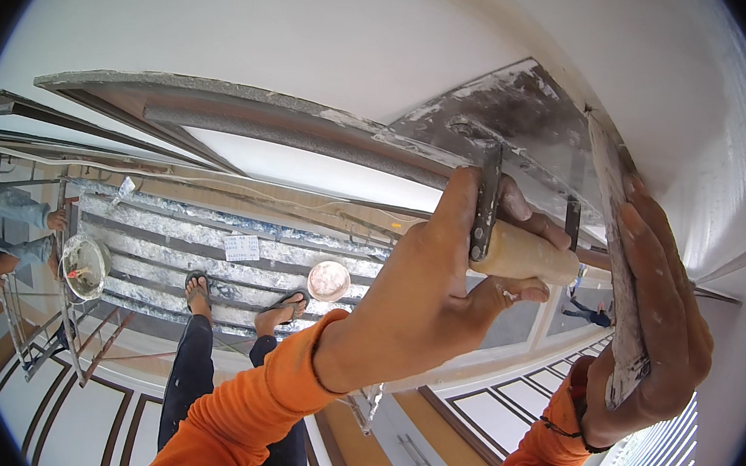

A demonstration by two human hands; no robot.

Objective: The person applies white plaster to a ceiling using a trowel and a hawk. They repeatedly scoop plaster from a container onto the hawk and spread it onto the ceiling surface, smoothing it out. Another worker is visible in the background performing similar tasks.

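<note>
My left hand (pixel 403 298) grips the pale cylindrical handle (pixel 526 257) of a metal plastering trowel, whose plaster-smeared blade (pixel 527 96) is raised against the white surface just under a grey-edged recess (pixel 269 100). On the far side of that handle, dark brackets join it to the blade. Close to the blade's right end, my right hand (pixel 667 321) is closed on a long, narrow plaster-coated strip (pixel 614 210), seen nearly edge-on along the corner of the white wall (pixel 727 140); I cannot make out what kind of tool it is.
I stand on a paint-splattered slatted platform (pixel 150 249) holding a bucket (pixel 83 265), a pale round tub (pixel 328 281) and a paper sheet (pixel 241 248). A co-worker's hand (pixel 56 219) rests on scaffolding at the left. Another person (pixel 592 314) is farther off at right.
</note>
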